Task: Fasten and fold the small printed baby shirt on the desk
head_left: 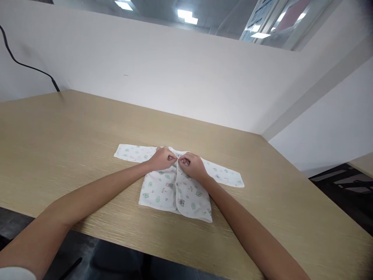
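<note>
Baby shirt (161, 190): white with a small print; front side up on the counter (87, 151), sleeves spread to either side
Left hand (162, 158): at the shirt's neckline; grip pinched on its left front edge
Right hand (194, 167): just beside, grip pinched on the shirt's right front edge
White partition (175, 77): beyond the shirt
</note>
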A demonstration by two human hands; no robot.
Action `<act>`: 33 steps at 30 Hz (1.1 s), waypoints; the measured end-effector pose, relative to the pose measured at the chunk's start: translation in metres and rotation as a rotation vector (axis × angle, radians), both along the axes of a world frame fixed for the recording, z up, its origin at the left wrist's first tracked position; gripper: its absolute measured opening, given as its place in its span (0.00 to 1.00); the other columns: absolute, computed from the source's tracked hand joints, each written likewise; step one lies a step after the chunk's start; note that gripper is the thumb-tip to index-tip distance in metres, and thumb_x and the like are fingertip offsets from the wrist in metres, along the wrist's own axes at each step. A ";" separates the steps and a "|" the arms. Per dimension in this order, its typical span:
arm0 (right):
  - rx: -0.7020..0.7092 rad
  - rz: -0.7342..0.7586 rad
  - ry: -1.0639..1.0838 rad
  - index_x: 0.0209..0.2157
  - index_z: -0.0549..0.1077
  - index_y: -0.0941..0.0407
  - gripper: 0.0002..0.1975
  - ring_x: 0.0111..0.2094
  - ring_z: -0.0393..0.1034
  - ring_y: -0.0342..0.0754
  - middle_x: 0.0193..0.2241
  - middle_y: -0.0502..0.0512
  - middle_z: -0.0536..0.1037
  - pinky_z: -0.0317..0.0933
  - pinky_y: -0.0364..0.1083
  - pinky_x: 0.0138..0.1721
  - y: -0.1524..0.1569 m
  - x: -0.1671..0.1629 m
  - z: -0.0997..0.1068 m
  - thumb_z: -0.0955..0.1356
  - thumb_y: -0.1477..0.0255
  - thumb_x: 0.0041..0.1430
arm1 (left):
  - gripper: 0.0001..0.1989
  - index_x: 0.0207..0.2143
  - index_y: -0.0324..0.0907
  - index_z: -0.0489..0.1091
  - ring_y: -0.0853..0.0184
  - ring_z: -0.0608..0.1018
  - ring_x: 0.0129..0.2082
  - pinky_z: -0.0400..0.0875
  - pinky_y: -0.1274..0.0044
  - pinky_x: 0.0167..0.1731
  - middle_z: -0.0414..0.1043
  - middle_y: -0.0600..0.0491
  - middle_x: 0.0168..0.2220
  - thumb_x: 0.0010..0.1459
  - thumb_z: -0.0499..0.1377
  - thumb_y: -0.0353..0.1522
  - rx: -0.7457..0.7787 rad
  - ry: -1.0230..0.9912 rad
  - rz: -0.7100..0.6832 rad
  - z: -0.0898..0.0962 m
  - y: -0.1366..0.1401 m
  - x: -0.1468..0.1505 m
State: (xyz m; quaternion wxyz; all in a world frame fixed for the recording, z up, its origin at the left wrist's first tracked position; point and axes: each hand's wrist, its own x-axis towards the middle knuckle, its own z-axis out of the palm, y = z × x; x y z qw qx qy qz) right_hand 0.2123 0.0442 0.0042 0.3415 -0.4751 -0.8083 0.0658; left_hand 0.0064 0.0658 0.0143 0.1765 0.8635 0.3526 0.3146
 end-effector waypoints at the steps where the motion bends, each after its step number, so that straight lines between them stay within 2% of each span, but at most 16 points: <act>1: -0.003 0.002 0.000 0.28 0.76 0.55 0.05 0.27 0.65 0.44 0.27 0.51 0.75 0.57 0.44 0.32 0.000 0.000 0.000 0.68 0.72 0.56 | 0.17 0.15 0.43 0.70 0.73 0.52 0.23 0.55 0.77 0.33 0.50 0.61 0.16 0.57 0.53 0.30 -0.002 0.000 0.002 0.001 -0.001 0.000; 5: 0.000 0.012 0.001 0.29 0.77 0.55 0.05 0.27 0.66 0.44 0.27 0.51 0.76 0.57 0.44 0.32 0.001 0.001 0.000 0.68 0.71 0.57 | 0.17 0.16 0.43 0.70 0.73 0.54 0.23 0.56 0.77 0.33 0.52 0.60 0.16 0.56 0.53 0.31 -0.001 -0.002 0.015 0.001 -0.002 0.000; 12: -0.011 0.030 0.004 0.29 0.78 0.54 0.06 0.27 0.67 0.45 0.28 0.52 0.77 0.58 0.44 0.32 0.001 0.002 0.001 0.69 0.70 0.59 | 0.14 0.22 0.43 0.75 0.68 0.68 0.28 0.61 0.77 0.34 0.67 0.57 0.18 0.56 0.55 0.32 0.018 0.023 0.021 0.000 -0.002 0.000; 18: 0.002 0.047 0.005 0.29 0.77 0.55 0.07 0.27 0.66 0.45 0.27 0.52 0.76 0.57 0.44 0.31 0.001 0.002 0.000 0.69 0.68 0.59 | 0.25 0.15 0.41 0.62 0.69 0.66 0.26 0.59 0.75 0.35 0.63 0.56 0.16 0.65 0.53 0.39 0.079 0.037 0.046 -0.001 -0.002 0.001; 21: -0.008 0.055 0.008 0.29 0.77 0.55 0.08 0.27 0.66 0.45 0.27 0.52 0.76 0.57 0.45 0.31 0.001 0.002 0.001 0.68 0.68 0.60 | 0.24 0.15 0.40 0.61 0.70 0.66 0.25 0.58 0.75 0.35 0.63 0.56 0.17 0.65 0.54 0.38 0.089 0.040 0.030 -0.003 0.000 0.000; 27: -0.016 0.056 0.010 0.29 0.76 0.55 0.08 0.27 0.67 0.45 0.27 0.52 0.76 0.58 0.45 0.31 0.001 0.002 0.001 0.69 0.67 0.60 | 0.21 0.16 0.41 0.67 0.69 0.67 0.25 0.60 0.75 0.34 0.66 0.56 0.17 0.62 0.55 0.34 0.089 0.042 0.023 -0.005 0.003 0.000; 33: -0.015 0.055 0.018 0.28 0.76 0.55 0.09 0.27 0.67 0.45 0.26 0.52 0.76 0.58 0.45 0.31 0.002 0.003 0.000 0.69 0.67 0.60 | 0.15 0.27 0.44 0.80 0.67 0.72 0.29 0.64 0.75 0.37 0.75 0.54 0.23 0.62 0.56 0.35 0.071 0.019 -0.005 -0.006 0.003 0.000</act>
